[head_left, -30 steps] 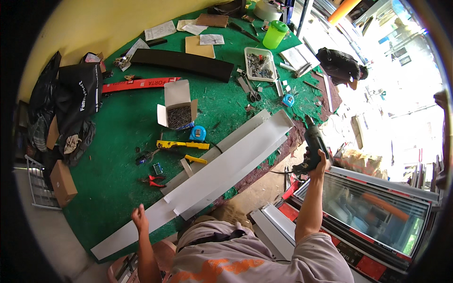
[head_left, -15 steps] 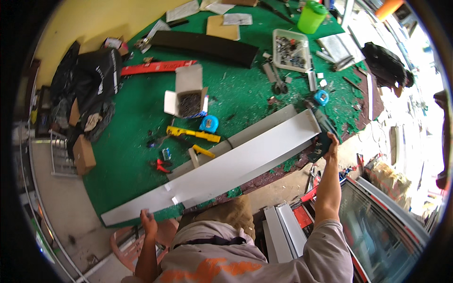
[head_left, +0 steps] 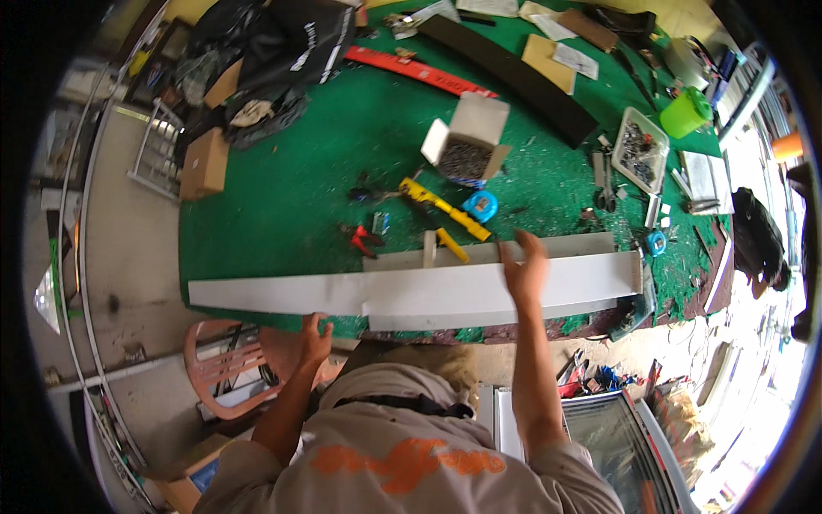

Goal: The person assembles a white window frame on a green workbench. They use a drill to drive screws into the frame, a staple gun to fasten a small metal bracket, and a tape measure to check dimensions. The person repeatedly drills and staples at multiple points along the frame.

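A long white panel (head_left: 437, 283) lies along the near edge of the green table, on top of a grey sheet-like strip (head_left: 565, 247). My right hand (head_left: 527, 270) is over the panel, slightly blurred, with thumb and fingers apart. Beside the panel's near edge is my left hand (head_left: 316, 337), thumb and finger apart and holding nothing visible. A dark teal object (head_left: 635, 310) sits partly under the panel's right end. Just beyond the panel are a yellow tool (head_left: 445, 208), a blue tape measure (head_left: 481, 206) and red-handled pliers (head_left: 363, 240).
Farther back stand an open white box of dark screws (head_left: 479, 120), a plastic tray of small hardware (head_left: 658, 176) and a green jug (head_left: 685, 113). Scissors (head_left: 606, 199) and a second tape measure (head_left: 657, 243) lie rightward. A chair (head_left: 224, 364) stands near left.
The view has turned, and the panel now runs nearly level across it. My right hand has left the panel's right end and moved inward over the panel. My left hand stays near the front edge.
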Tool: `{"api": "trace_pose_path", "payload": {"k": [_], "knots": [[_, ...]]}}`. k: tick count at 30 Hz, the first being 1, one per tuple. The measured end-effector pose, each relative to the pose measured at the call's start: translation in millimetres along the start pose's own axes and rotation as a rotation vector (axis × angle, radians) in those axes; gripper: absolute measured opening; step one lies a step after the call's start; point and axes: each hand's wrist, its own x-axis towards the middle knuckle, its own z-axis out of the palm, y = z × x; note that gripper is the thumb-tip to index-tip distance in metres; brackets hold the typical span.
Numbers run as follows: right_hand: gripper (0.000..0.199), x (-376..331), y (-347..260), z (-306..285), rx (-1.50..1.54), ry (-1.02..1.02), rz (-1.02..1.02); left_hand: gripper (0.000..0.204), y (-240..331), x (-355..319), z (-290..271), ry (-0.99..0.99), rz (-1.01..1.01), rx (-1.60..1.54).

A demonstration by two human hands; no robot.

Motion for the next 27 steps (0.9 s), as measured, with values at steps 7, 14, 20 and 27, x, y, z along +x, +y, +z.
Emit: {"api": "trace_pose_path", "payload": {"k": [7,14,20,27], "knots": [[0.088,29,-80,153,-0.673,-0.568,-0.01,0.084,-26,0,-12,-0.158,0.042,0.149],[0.082,53,-116,161,-0.604,-0.569,0.167,0.105,-48,49,-26,-0.22,0.257,0.183],[0.047,8,-174,115,0.192,-0.569,0.279,0.122,-78,98,-37,-0.258,0.541,0.291],[0.036,-176,-256,93,-0.257,-0.3,0.21,0.125,-93,124,-41,-0.302,0.726,0.226]]}}
